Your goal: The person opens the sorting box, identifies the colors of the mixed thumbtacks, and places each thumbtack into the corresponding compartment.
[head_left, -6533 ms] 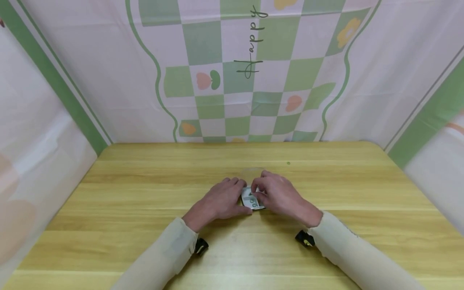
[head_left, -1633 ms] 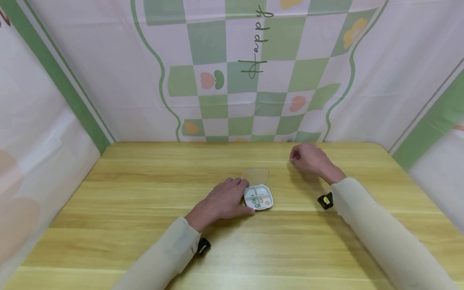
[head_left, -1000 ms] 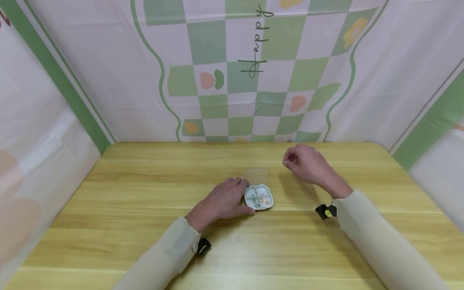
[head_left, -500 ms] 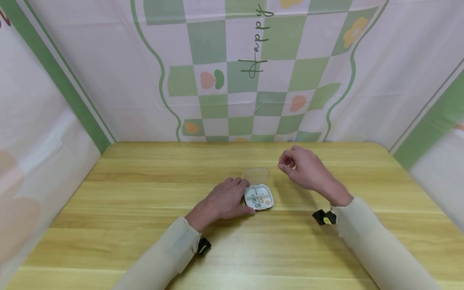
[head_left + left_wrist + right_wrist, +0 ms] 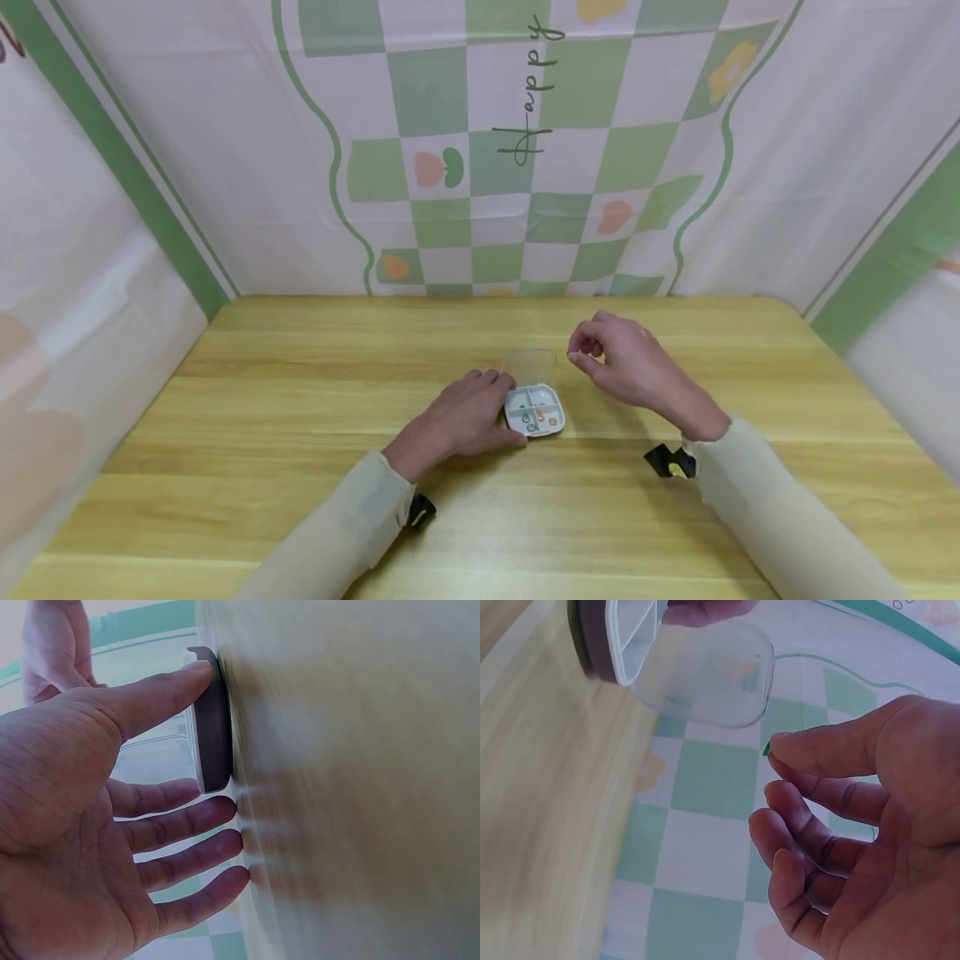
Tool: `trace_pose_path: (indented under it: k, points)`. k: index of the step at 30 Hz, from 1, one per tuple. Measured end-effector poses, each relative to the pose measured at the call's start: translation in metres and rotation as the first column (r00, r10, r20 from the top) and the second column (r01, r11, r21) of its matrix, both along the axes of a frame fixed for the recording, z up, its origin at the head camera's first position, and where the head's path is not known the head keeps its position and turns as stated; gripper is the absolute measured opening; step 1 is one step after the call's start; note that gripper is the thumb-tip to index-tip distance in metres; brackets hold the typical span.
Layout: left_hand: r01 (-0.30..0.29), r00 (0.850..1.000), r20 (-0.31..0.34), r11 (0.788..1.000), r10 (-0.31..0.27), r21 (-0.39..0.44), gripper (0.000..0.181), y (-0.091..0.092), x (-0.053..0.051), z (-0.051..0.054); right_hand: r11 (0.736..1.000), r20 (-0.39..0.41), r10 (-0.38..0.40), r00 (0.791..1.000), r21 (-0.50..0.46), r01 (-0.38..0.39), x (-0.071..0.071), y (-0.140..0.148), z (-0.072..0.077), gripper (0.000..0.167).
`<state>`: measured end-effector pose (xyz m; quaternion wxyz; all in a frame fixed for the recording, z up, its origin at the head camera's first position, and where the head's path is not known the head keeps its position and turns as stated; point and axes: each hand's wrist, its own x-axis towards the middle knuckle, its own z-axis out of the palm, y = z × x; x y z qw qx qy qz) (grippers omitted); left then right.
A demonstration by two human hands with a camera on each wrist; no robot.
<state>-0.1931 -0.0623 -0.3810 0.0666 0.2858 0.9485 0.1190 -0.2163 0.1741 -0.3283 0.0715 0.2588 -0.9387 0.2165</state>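
A small white pill box [image 5: 546, 395] lies on the table, split into four-sided compartments, its clear lid [image 5: 530, 365] swung back. Green rings [image 5: 527, 419] sit in the front left compartment and orange rings [image 5: 552, 422] in the front right; tiny green bits show in the back left. My left hand [image 5: 467, 415] holds the box at its left side, thumb at the front edge and index finger at the back. Between thumb and index finger, my right hand [image 5: 626, 358] pinches a tiny green piece [image 5: 766, 749], above the table right of the lid; its full shape is hidden.
The wooden table [image 5: 300, 358] reaches back to a patterned cloth [image 5: 427, 92] that hangs behind it, with more cloth at both sides. Black wrist cameras [image 5: 670, 461] sit below both sleeves.
The green piece that lay on the table at the back right is now in my right hand. That hand has moved left and nearer the box. My left hand stays at the box.
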Motion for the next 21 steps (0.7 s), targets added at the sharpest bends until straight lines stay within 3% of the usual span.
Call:
trace_pose_path:
  k: [13, 21]
  points:
    - [0.006, 1.000, -0.010, 1.000, -0.006, -0.011, 0.075, -0.001, 0.000, 0.000, 0.998, -0.036, 0.059, 0.998, 0.034, -0.058, 0.009, -0.014, -0.007, 0.009]
    - [0.016, 1.000, -0.016, 1.000, -0.017, -0.004, 0.072, 0.000, 0.000, 0.000, 0.994, -0.026, 0.091, 0.996, 0.058, -0.089, 0.012, -0.026, -0.021, 0.010]
